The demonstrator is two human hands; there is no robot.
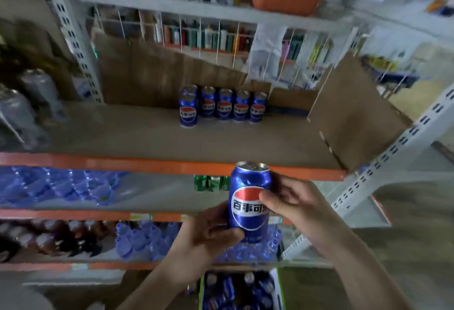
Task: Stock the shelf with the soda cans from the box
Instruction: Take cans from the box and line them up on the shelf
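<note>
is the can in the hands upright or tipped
Upright. The blue soda can has its silver top facing up and its logo reads level, held between the left hand and right hand.

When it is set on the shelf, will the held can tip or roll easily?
The can looks rigid with a flat base, so probably stable upright, like the row. On its side it would likely roll. Its glossy wall may be slippery.

Single head-worn wide-angle view, facing forward and slightly down at shelf [172,137] from close range; both hands raised near lens at lower centre; box [278,285] at bottom edge, almost underneath camera; upper shelves recede at top; edges bent, blurred; no second view
</note>
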